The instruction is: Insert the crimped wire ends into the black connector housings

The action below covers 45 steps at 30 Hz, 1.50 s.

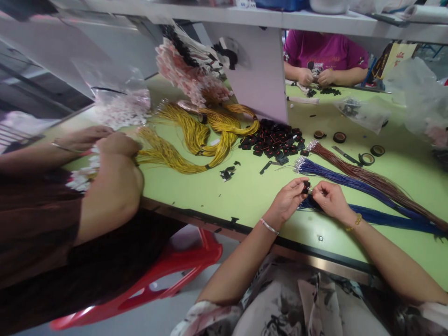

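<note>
Left hand [289, 200] and right hand [331, 199] are meeting above the pale green surface [217, 191], fingertips pinching a small black plastic connector [306, 186] between them; the right hand is also pinching a thin wire end against it. A bundle of blue wires [336, 175] and a bundle of brown wires [364, 175] are lying just beyond. A heap of black connectors [275, 140] and coiled yellow wires [203, 135] are resting farther left. A neighbouring person's hands [117, 144] are gripping white parts.
</note>
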### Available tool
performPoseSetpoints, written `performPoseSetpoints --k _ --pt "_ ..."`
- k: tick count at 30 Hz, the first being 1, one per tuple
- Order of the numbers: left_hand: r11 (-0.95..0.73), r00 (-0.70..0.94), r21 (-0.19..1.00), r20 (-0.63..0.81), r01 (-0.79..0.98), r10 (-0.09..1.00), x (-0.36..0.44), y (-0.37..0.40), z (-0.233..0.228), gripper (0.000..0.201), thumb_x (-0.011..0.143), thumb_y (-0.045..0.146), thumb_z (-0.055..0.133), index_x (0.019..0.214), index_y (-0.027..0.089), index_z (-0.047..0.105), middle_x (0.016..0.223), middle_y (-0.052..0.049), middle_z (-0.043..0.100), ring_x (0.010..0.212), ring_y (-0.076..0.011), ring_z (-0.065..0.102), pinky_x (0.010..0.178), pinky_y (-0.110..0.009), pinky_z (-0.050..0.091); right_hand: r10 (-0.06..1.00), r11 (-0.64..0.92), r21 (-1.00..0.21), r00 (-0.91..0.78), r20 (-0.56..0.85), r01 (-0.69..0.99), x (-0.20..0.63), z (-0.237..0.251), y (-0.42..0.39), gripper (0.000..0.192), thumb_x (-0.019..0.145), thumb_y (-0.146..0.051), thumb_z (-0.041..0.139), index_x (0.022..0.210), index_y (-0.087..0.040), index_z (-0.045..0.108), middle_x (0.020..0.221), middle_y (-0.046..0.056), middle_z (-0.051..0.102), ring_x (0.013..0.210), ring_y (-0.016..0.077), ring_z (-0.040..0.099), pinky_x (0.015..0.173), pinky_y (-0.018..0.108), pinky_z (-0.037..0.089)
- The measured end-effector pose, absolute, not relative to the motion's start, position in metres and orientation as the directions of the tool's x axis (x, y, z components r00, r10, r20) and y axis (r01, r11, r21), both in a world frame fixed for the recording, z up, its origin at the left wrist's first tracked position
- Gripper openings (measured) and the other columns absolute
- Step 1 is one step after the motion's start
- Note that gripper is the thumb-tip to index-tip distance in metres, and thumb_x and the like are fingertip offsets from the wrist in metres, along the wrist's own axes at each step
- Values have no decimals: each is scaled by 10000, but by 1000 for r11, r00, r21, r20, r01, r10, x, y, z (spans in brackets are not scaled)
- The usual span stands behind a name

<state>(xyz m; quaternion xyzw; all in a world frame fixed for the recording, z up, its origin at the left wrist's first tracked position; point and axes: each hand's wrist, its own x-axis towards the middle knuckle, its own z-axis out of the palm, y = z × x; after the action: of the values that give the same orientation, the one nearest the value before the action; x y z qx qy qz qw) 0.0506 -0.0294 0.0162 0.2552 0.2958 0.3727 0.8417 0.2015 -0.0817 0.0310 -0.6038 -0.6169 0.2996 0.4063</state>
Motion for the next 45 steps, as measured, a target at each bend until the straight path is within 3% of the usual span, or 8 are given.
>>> performPoseSetpoints --k 4,12,22,26,29,33,41,45 --pt "560 501 697 -323 -448 803 52 -33 20 301 645 191 771 928 148 679 751 6 591 673 -57 536 661 -181 440 984 125 -818 33 173 562 201 34 -83 139 769 -189 508 630 -179 507 559 -32 490 515 90 403 503 210 315" --pt "481 392 792 -335 -376 857 58 -40 18 316 621 250 786 879 127 651 731 -7 612 615 -62 528 602 -194 419 900 360 -512 -146 409 780 199 33 -85 178 851 -191 461 675 -191 489 641 21 486 610 147 437 587 269 336" --pt "451 363 836 -333 -313 870 56 -42 15 329 591 269 794 835 123 629 675 2 608 563 -62 509 565 -201 401 957 269 -643 -125 261 717 196 29 -90 189 841 -183 477 656 -199 443 609 -5 482 536 119 411 527 246 304" --pt "449 345 829 -336 -332 876 57 -40 15 319 593 267 791 826 125 625 689 -4 604 594 -79 531 588 -221 431 955 274 -597 -139 262 755 207 45 -77 172 882 -218 452 731 -189 529 699 33 566 622 142 486 587 251 349" --pt "433 329 832 -324 -348 887 59 -40 18 310 611 276 783 840 130 634 711 -9 597 635 -90 539 615 -234 451 944 141 -515 41 326 845 221 52 -49 141 881 -274 496 849 -180 595 798 66 623 691 165 523 621 263 357" --pt "363 320 876 -262 -317 911 61 -41 25 292 629 274 774 846 130 641 719 -10 588 656 -97 527 614 -238 449 979 -73 -385 140 150 920 235 43 -9 133 793 -291 604 729 -175 606 675 54 617 602 158 486 560 264 292" --pt "449 399 808 -295 -382 868 69 -42 26 294 653 260 748 892 142 623 770 -7 573 692 -94 526 655 -239 449 996 -81 -462 89 -5 883 257 64 4 166 676 -223 600 538 -174 524 527 -3 535 481 96 391 487 249 244" --pt "497 413 729 -316 -470 854 72 -41 23 288 644 219 749 877 159 591 795 2 560 714 -87 524 667 -223 441 998 36 -703 -64 -14 710 242 74 4 178 713 -267 560 568 -172 520 498 -35 488 468 80 377 466 223 255"
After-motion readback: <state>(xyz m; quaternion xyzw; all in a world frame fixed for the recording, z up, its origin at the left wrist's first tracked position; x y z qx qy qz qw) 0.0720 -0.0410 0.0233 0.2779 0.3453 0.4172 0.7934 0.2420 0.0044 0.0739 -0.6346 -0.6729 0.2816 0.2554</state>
